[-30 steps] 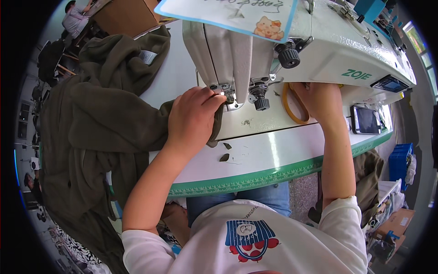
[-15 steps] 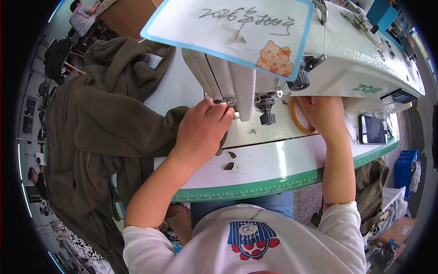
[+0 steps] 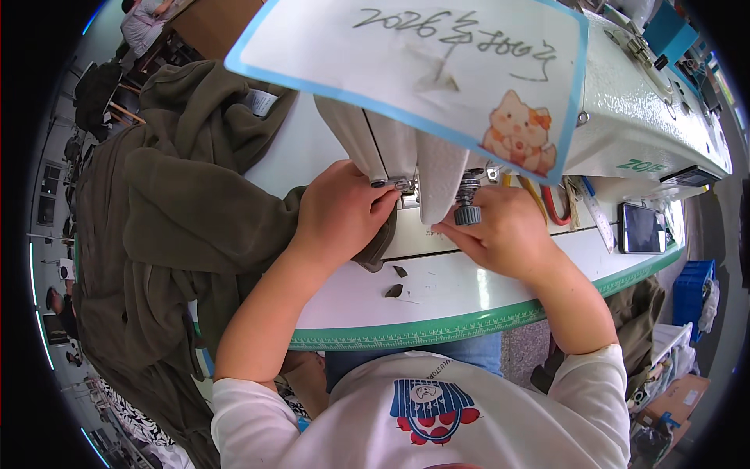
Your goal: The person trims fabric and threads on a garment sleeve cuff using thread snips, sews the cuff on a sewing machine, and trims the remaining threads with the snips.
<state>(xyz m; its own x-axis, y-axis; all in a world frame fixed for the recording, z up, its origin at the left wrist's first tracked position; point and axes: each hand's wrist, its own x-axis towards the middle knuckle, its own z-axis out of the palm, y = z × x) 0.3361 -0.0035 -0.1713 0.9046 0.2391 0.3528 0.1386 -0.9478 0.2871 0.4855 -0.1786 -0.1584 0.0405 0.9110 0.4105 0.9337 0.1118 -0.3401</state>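
While left hand (image 3: 340,215) presses cloth (image 3: 180,227) flat, right hand (image 3: 504,234) curled, grip unclear: positioning under needle; needs steady feeding.

Directly beyond both hands the sewing machine head (image 3: 406,156) and the blue-edged paper card (image 3: 414,70) block the way. The left hand (image 3: 340,215) has bunched olive fabric (image 3: 164,227) crowding its left. Bare tabletop (image 3: 445,293) lies open just nearer than the right hand (image 3: 504,230); a phone (image 3: 642,228) sits to its right.
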